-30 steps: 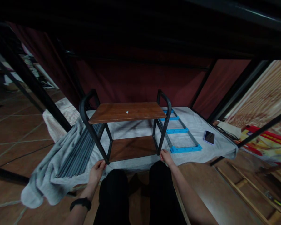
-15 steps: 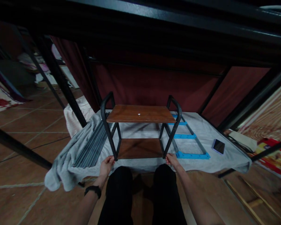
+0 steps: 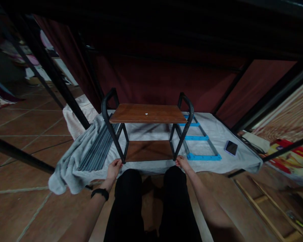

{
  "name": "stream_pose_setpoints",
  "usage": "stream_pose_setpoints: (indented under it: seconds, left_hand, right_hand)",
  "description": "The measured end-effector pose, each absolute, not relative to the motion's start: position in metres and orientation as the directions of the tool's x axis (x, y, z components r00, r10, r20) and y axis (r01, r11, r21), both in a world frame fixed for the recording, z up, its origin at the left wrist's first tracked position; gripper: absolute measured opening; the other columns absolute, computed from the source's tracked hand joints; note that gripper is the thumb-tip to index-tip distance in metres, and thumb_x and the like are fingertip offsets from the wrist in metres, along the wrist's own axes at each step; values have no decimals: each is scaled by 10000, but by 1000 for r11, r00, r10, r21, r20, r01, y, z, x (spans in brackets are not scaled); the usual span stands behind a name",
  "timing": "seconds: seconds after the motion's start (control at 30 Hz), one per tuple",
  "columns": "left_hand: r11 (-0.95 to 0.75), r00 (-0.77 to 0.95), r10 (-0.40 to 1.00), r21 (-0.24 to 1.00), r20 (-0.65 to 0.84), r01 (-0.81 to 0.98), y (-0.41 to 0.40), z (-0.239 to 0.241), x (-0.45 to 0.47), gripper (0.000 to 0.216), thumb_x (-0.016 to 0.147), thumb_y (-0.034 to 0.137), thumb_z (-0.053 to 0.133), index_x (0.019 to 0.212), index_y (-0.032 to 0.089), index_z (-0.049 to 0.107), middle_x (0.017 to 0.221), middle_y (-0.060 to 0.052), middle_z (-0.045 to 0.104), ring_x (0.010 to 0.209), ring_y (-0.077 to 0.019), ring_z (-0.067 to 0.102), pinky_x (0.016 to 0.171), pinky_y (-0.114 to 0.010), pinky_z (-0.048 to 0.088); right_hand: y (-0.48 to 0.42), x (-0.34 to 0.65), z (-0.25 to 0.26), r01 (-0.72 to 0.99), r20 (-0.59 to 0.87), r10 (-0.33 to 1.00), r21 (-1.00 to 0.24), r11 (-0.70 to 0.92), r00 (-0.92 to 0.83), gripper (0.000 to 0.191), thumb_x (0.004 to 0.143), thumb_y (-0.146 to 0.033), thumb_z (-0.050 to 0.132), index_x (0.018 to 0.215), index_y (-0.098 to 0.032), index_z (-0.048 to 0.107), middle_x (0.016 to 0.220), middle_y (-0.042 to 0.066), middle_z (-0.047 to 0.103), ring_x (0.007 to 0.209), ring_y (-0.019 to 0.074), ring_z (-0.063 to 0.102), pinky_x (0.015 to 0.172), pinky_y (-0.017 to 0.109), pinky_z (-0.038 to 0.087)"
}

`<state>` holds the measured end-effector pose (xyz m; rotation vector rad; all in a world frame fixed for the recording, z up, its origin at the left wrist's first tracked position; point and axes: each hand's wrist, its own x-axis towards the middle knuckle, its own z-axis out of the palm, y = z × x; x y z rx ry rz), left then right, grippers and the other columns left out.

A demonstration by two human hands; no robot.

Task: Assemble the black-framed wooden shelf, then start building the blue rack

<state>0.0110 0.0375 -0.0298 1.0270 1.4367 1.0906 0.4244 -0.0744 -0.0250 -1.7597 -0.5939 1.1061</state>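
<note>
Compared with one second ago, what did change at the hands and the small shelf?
Nothing moved that I can see; only the view shifted. The left hand and the right hand stay at the front feet of the shelf. It stands as before on the grey cloth, blue frame and phone beside it.

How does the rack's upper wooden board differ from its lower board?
The upper board is lit and carries a white speck; the lower board lies in shadow and shows none. The upper board sits high; the lower board sits low, near the grey cloth. Both are brown wood in one black frame.
</note>
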Motion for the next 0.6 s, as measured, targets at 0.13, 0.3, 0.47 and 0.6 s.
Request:
stream_pose_setpoints:
  seconds: [0.13,0.3,0.47,0.6]
  left_hand:
    - [223,-132,968,972,-212,77,40,-34,12,232,647,352,660,762,151,651,689,-16,648,631,-137,587,636,-241,492]
    - [221,-123,970,970,-208,98,41,-34,12,183,671,314,638,754,150,646,688,-14,645,624,-131,582,636,-235,497]
    - [230,-121,969,966,-216,118,38,-28,14,146,703,279,628,762,146,647,680,-11,646,620,-127,590,645,-230,512]
    - [233,-118,969,964,-218,125,35,-21,15,144,712,265,634,787,144,657,702,-12,659,629,-126,600,651,-227,521]
  right_hand:
    - [-73,424,-26,-57,-423,775,-890,-452,470,185,878,-195,479,698,-177,515,535,-40,526,426,63,466,456,165,430]
    - [-73,423,-23,-25,-410,781,-892,-452,470,170,898,-183,466,730,-189,495,548,-47,519,449,71,468,478,172,423]
    - [-74,422,-22,13,-392,785,-891,-453,480,169,906,-173,445,740,-196,473,541,-50,511,453,77,455,467,174,396]
    - [-74,423,-23,34,-377,785,-892,-450,492,138,889,-185,454,754,-196,485,536,-49,518,463,84,468,467,176,399]
